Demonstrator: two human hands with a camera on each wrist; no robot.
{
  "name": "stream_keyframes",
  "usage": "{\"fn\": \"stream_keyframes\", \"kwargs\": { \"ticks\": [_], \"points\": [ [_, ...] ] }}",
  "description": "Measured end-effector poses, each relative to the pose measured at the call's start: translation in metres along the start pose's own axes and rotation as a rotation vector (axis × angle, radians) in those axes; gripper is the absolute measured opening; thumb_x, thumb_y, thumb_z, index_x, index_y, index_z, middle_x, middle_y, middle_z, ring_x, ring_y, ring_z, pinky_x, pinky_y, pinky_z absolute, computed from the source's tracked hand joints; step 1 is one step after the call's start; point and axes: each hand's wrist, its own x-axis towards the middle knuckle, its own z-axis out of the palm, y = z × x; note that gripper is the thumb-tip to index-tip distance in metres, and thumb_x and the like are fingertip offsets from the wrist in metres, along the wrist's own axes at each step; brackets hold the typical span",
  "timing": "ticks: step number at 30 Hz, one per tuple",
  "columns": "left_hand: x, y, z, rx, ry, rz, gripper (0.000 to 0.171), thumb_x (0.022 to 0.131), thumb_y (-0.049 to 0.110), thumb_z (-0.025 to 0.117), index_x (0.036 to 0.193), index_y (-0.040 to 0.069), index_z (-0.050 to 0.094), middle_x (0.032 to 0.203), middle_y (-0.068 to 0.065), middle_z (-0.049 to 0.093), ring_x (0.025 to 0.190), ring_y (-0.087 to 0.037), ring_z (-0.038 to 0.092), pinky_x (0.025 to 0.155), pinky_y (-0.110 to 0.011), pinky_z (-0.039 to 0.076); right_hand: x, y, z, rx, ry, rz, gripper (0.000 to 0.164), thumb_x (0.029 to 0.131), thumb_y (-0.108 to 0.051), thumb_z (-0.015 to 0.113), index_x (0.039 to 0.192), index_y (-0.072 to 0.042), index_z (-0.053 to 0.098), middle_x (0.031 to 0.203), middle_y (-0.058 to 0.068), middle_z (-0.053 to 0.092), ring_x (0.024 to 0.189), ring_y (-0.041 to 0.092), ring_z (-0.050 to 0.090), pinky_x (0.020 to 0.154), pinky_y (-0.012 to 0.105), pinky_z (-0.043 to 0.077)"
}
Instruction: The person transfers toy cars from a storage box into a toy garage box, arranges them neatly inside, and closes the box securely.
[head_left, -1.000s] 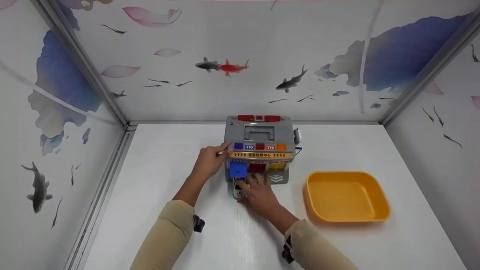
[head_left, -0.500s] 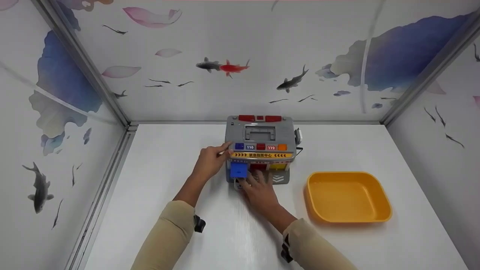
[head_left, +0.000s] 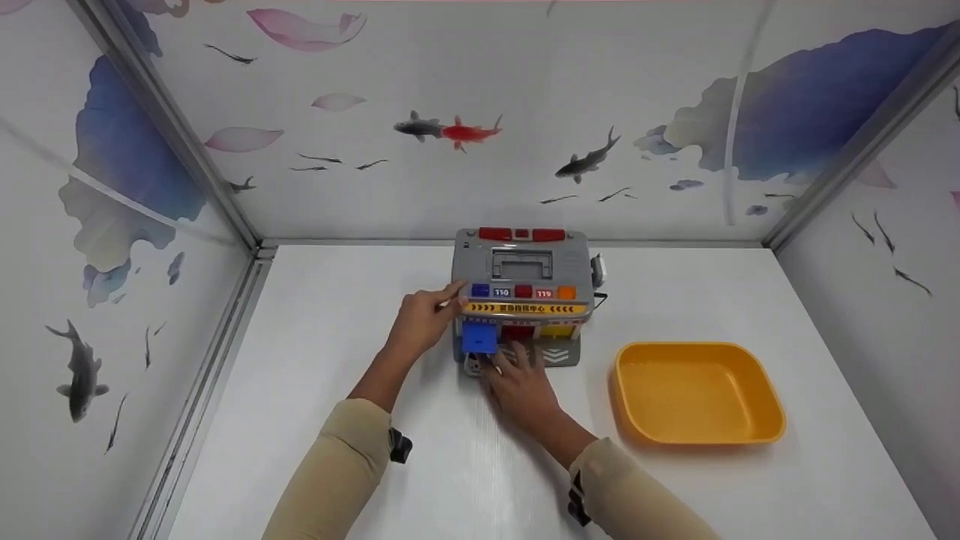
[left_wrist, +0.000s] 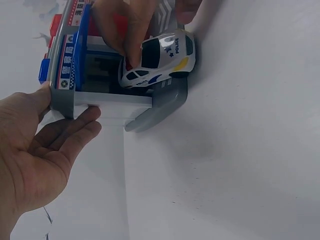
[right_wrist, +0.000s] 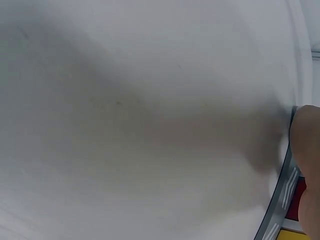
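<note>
A grey toy police station [head_left: 472,262] with coloured roof buttons stands against the back wall. Its blue door [head_left: 480,339] is raised at the left bay. My left hand [head_left: 426,322] holds the station's left front edge, thumb at the roof and fingers against the side wall. A white toy police car [left_wrist: 172,52] sits partly inside the blue bay, one end sticking out over the grey ramp [left_wrist: 170,97]. The fingers of my right hand [head_left: 523,390] are curled at the car's roof, near its red light. The right wrist view shows only part of that hand.
An orange tray [head_left: 697,431] stands on the white table to the right of the station. Red and yellow doors [head_left: 556,331] are down beside the blue bay. Printed wall panels [head_left: 510,67] enclose the table's back and sides.
The police car has slid back under the blue door, with less of it sticking out than one second ago. My right hand moved slightly with it; the left hand stays at the station's edge.
</note>
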Motion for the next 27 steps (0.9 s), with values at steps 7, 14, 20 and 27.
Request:
{"fn": "stream_keyframes", "kwargs": {
  "ticks": [7,14,20,27],
  "points": [
    [-0.0010,-0.0013,0.0010,-0.012,0.003,-0.024,0.045,0.111,0.048,0.066,0.153,0.032,0.067,0.137,-0.011,0.079,0.092,-0.020,0.067,0.074,-0.034,0.053,0.0013,-0.0016,-0.0032,0.079,-0.068,0.007,0.056,0.112,-0.042,0.063,0.165,-0.028,0.052,0.170,0.001,0.048,0.160,0.039,0.037,0.126,0.073,0.039],
    [-0.0011,-0.0053,0.0026,-0.004,0.001,-0.023,0.043,0.112,0.047,0.065,0.153,0.033,0.067,0.128,-0.010,0.083,0.083,-0.018,0.065,0.065,-0.030,0.049,0.0051,-0.0034,-0.0042,0.106,-0.094,0.036,0.049,0.113,-0.043,0.061,0.158,-0.024,0.057,0.170,0.004,0.049,0.159,0.040,0.039,0.124,0.076,0.039],
    [-0.0001,-0.0037,0.0023,0.001,-0.003,-0.030,0.043,0.112,0.048,0.065,0.153,0.035,0.066,0.107,-0.008,0.085,0.075,-0.018,0.059,0.061,-0.030,0.045,0.0086,-0.0007,-0.0064,0.132,-0.118,0.054,0.056,0.113,-0.043,0.060,0.163,-0.020,0.051,0.173,0.006,0.047,0.159,0.041,0.040,0.126,0.077,0.035],
    [0.0010,-0.0001,0.0001,-0.003,-0.006,-0.019,0.043,0.112,0.047,0.065,0.152,0.034,0.067,0.105,-0.008,0.085,0.076,-0.017,0.058,0.062,-0.030,0.045,0.0093,0.0037,-0.0088,0.146,-0.137,0.062,0.064,0.112,-0.050,0.059,0.169,-0.026,0.043,0.177,0.006,0.040,0.160,0.041,0.036,0.128,0.079,0.030]
  ]
}}
